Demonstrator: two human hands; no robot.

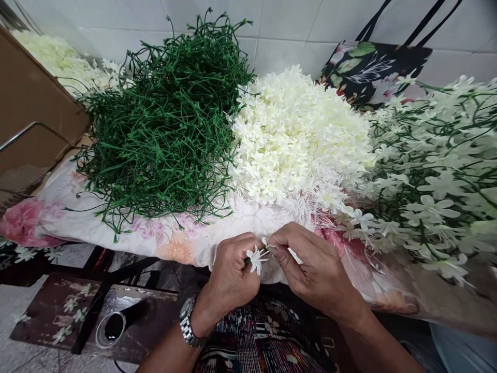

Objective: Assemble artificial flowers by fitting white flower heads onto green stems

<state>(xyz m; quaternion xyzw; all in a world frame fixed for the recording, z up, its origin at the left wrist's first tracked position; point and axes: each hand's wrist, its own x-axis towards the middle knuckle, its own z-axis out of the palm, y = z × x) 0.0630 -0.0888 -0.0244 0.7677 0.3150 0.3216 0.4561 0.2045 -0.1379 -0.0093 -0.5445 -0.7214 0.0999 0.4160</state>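
Note:
My left hand (235,269), with a metal watch at its wrist, is closed round a green artificial stem whose length is mostly hidden in the fist. One white artificial flower (256,260) shows at the front of that fist. Close beside it, my right hand (310,261) pinches at a small white blossom (265,242) near the stem's tip. Both hands are almost touching, just over the near edge of the table. Beyond them lie a tangled heap of bare green stems (166,124) and a mound of loose cream-white flower heads (287,134).
Finished-looking white flower sprays (435,202) are piled at the right. A floral cloth (147,233) covers the table. At the left stands a cardboard box (34,98); a black floral bag (373,72) leans by the tiled wall. Below left, a clear cup (111,329) sits on a brown surface.

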